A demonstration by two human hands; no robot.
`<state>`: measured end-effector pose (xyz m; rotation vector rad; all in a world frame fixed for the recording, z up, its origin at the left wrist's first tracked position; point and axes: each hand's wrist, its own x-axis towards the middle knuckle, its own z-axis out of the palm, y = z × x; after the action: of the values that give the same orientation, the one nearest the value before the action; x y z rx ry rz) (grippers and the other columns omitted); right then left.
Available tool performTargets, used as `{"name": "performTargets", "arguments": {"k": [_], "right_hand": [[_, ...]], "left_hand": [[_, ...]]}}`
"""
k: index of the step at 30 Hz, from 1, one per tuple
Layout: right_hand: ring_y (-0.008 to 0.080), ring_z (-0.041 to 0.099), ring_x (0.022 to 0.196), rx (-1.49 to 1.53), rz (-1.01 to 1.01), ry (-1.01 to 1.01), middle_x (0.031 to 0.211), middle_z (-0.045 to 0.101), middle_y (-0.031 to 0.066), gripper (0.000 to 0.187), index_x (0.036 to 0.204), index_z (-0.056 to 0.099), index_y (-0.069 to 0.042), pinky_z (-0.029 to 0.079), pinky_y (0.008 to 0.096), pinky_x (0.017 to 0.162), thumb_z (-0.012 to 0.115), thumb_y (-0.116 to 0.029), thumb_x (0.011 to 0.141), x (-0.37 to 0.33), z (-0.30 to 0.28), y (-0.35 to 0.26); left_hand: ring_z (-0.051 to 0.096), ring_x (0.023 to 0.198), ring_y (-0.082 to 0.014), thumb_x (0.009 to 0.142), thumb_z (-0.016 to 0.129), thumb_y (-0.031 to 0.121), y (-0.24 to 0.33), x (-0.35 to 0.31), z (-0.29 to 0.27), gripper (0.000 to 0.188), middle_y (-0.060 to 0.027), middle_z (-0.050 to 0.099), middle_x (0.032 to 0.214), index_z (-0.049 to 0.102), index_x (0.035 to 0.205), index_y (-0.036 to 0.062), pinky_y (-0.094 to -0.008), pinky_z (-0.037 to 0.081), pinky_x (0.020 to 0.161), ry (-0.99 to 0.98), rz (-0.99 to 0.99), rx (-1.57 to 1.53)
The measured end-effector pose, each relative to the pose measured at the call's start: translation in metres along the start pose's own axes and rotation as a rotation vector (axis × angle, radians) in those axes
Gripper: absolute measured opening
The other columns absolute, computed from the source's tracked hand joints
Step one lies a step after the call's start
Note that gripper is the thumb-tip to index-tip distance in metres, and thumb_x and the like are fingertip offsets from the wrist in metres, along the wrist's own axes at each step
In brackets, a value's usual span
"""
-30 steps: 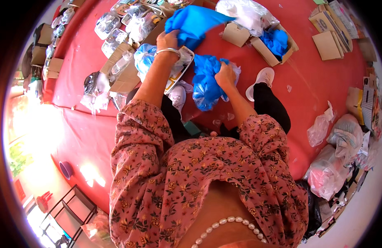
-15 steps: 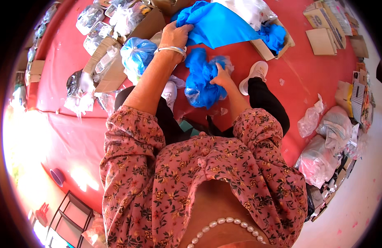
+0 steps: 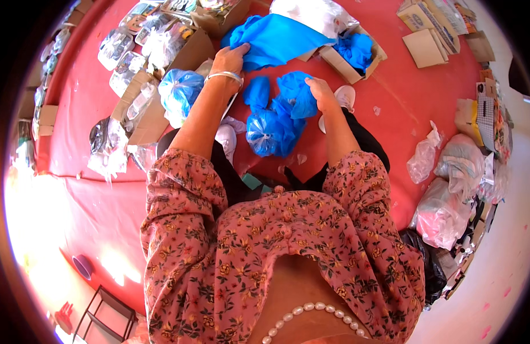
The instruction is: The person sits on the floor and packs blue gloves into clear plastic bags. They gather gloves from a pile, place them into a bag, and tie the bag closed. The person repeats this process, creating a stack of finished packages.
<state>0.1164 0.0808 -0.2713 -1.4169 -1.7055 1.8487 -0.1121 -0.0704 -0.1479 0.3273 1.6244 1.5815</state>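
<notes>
My left hand [image 3: 229,59] is closed on a corner of a bright blue cloth [image 3: 285,39], which spreads away to the right. Lower down, between my feet, lies a clear plastic bag [image 3: 264,136] stuffed with crumpled blue cloth, its knotted-looking end toward me. My right hand [image 3: 322,94] pinches the upper right part of this bag, where blue fabric bulges up. Exactly how much of its grip is on plastic and how much on fabric is hard to see. Another round bag of blue material [image 3: 180,94] sits just left of my left forearm.
An open carton [image 3: 348,64] holding more blue cloth stands ahead, beside a white plastic sack [image 3: 316,14]. Cardboard boxes [image 3: 152,123] and bagged goods crowd the left. Flattened cartons [image 3: 426,47] and stuffed clear bags [image 3: 445,212] line the right side of the red floor covering [image 3: 391,132].
My right hand has lifted and shifted slightly right and up, pulling the upper part of the bagged blue cloth along. My left hand, still holding the blue cloth, has moved slightly left and down.
</notes>
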Motion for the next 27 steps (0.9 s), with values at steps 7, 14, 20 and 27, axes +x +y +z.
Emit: {"name": "performTargets", "arguments": {"k": [7,14,20,27], "right_hand": [[0.0219,0.056,0.091,-0.013,0.053,-0.143,0.098,0.060,0.0132,0.032,0.100,0.057,0.007,0.045,0.0332,0.079,0.056,-0.019,0.082,-0.037,-0.014,-0.122],[0.0183,0.055,0.095,0.101,-0.028,-0.099,0.102,0.059,0.0130,0.039,0.104,0.056,0.007,0.044,0.0288,0.083,0.057,-0.025,0.082,-0.081,-0.018,-0.160],[0.0214,0.050,0.102,-0.198,-0.116,-0.086,0.109,0.054,0.0153,0.055,0.111,0.052,0.007,0.039,0.0299,0.089,0.058,-0.038,0.081,-0.126,-0.026,-0.191],[0.0222,0.061,0.085,0.536,-0.064,-0.237,0.099,0.061,0.0138,0.034,0.110,0.052,0.005,0.051,0.0327,0.075,0.053,-0.016,0.083,-0.127,-0.045,-0.196]], "left_hand": [[0.055,0.076,-0.0205,0.082,0.059,0.027,0.030,-0.023,0.009,0.026,-0.0078,0.056,0.087,0.053,0.094,0.0040,-0.0375,0.045,0.065,0.067,-0.156,-0.110],[0.060,0.082,-0.0219,0.085,0.055,0.030,0.021,-0.013,0.004,0.032,-0.0089,0.060,0.093,0.052,0.103,0.0032,-0.0416,0.048,0.072,0.033,-0.180,-0.203],[0.060,0.076,-0.0192,0.089,0.049,0.032,0.039,-0.037,0.021,0.028,-0.0063,0.061,0.090,0.052,0.103,0.0083,-0.0353,0.049,0.066,-0.108,-0.294,-0.493],[0.057,0.071,-0.0175,0.089,0.045,0.035,0.025,-0.023,0.023,0.026,-0.0032,0.061,0.082,0.059,0.090,0.0128,-0.0317,0.045,0.061,-0.104,-0.276,-0.603]]}}
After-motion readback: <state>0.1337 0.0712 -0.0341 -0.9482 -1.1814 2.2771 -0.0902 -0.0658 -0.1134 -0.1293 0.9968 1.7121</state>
